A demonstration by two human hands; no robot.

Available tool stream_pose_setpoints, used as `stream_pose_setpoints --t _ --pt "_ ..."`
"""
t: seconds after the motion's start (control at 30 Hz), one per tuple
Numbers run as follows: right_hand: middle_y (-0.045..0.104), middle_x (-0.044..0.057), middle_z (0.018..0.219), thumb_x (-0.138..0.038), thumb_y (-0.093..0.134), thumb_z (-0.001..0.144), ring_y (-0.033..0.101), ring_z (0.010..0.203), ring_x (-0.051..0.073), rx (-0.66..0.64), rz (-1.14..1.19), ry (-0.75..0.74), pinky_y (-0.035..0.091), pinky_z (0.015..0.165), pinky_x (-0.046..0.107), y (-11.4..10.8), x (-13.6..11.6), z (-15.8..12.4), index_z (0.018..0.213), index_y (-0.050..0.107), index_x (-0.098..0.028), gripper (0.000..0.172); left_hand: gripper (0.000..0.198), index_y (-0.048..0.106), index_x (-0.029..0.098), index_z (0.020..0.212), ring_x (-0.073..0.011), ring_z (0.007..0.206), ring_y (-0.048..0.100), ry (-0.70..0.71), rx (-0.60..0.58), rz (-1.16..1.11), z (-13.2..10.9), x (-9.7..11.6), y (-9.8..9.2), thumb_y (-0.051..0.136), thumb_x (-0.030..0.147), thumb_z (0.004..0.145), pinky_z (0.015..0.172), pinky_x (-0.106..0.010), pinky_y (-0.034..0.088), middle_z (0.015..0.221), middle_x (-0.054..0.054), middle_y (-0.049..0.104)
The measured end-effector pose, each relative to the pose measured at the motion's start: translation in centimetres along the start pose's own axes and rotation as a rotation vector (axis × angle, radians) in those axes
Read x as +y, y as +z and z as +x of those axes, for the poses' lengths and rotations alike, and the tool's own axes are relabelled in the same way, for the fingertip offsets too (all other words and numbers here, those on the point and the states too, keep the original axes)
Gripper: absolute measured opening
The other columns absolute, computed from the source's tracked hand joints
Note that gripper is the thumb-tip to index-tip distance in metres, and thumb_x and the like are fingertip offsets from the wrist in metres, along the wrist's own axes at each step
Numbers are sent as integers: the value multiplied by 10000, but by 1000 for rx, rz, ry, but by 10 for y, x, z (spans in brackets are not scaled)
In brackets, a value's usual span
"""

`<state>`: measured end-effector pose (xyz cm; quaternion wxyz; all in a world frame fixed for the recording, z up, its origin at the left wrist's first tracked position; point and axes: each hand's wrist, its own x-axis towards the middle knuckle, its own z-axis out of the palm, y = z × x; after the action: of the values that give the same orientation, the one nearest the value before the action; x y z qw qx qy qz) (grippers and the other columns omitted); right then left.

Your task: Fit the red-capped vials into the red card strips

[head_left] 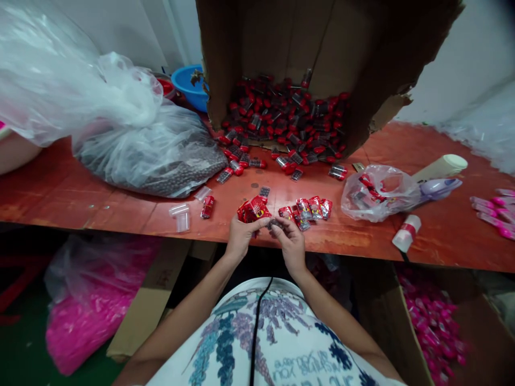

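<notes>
My left hand [240, 238] is closed on a bundle of red printed wrappers [253, 209] at the table's front edge. Just right of it, my right hand [293, 245] pinches a small clear container of dark beads [274, 223], which meets the left thumb. Part of that container is hidden by fingers. Beyond the wrappers lies another bead-filled container [264, 191]. Several red-wrapped containers [315, 208] lie in a group to the right of my hands. On the left are a red roll-like piece [208, 207] and a few empty clear containers [182, 222].
A torn cardboard box [220, 64] on its side spills red-capped containers [281, 123]. A bag of dark beads [153, 155] sits left. To the right are a plastic bag with red wrappers [372, 195] and a white roll [407, 234]. Pink pieces [434, 321] fill a box below.
</notes>
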<state>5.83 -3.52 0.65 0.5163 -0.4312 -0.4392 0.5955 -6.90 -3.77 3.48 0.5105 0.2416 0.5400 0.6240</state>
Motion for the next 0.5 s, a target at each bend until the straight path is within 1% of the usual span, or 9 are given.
stream_pose_setpoints --t 0.07,0.1,0.17,0.27,0.37,0.5 --pt "689 38 986 -311 660 777 630 886 164 34 -44 -59 512 829 328 0 1 -1 1041 658 -209 283 357 636 143 786 -89 480 534 38 41 3 -1 0 2 829 230 498 413 -190 413 655 26 642" --pt "689 37 984 -310 660 777 630 882 163 42 -55 -67 512 825 325 0 1 -1 1039 661 -209 280 363 633 145 790 -89 483 536 51 53 1 -1 -1 3 830 223 495 415 -190 414 658 28 643" --pt "696 34 942 -315 660 776 634 787 149 35 -42 -29 529 739 301 0 -2 -1 1039 660 -204 286 355 637 144 789 -94 490 548 41 52 -6 -1 -1 4 827 224 500 428 -196 425 660 25 648" --pt "702 25 871 -327 671 761 616 638 124 -3 55 75 523 594 262 -2 -7 1 1031 658 -198 300 329 655 138 779 -110 504 571 -36 8 -25 1 0 3 821 246 516 444 -211 443 673 5 668" --pt "704 16 856 -316 698 734 623 621 120 -11 145 124 520 579 254 -5 -8 3 1014 663 -200 305 338 660 142 773 -119 533 589 -69 -24 -60 1 2 4 828 234 494 460 -216 455 705 -8 686" --pt "704 12 885 -306 702 730 623 613 113 -11 177 137 522 586 257 -7 -5 3 1016 665 -206 305 308 648 143 739 -86 487 543 -27 -40 -55 -1 4 8 823 205 494 454 -202 433 669 9 669"
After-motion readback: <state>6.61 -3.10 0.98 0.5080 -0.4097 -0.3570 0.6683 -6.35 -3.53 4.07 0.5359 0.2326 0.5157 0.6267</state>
